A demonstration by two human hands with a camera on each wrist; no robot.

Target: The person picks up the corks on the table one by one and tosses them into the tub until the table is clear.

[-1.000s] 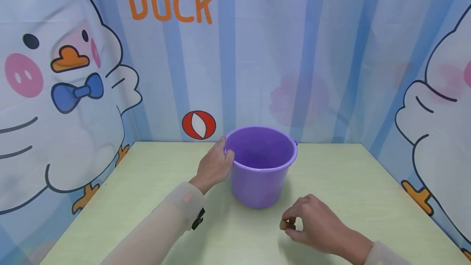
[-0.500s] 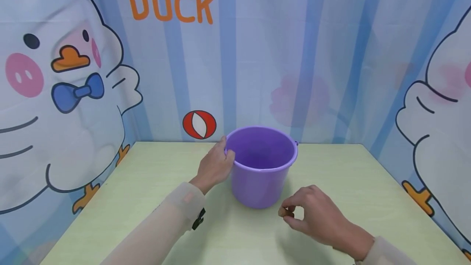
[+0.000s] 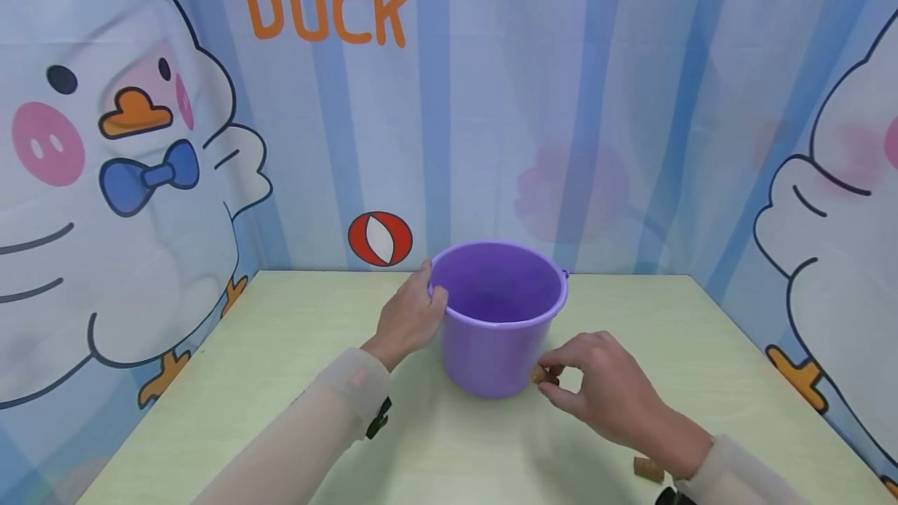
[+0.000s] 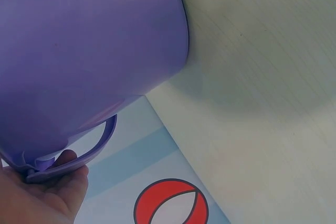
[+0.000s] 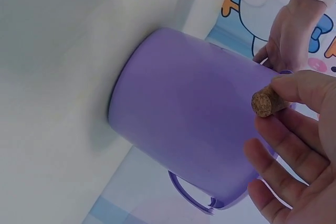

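Note:
A purple bucket stands upright on the table, its mouth facing up. My left hand grips the bucket's left rim. In the left wrist view, its fingers lie beneath the purple handle where that joins the rim. Between thumb and fingers, my right hand pinches a cork, one round end showing in the right wrist view. That hand is at the bucket's right front, below rim height in the head view. A second cork lies on the table beside the right wrist.
The pale green-yellow table runs back to a blue striped curtain printed with ducks and a red ball. Dark straps show at both wrists, under the pale sleeves.
My right hand has moved forward and up with its cork, closer to the bucket. The second cork has come into view behind it. The left hand and bucket have stayed in place.

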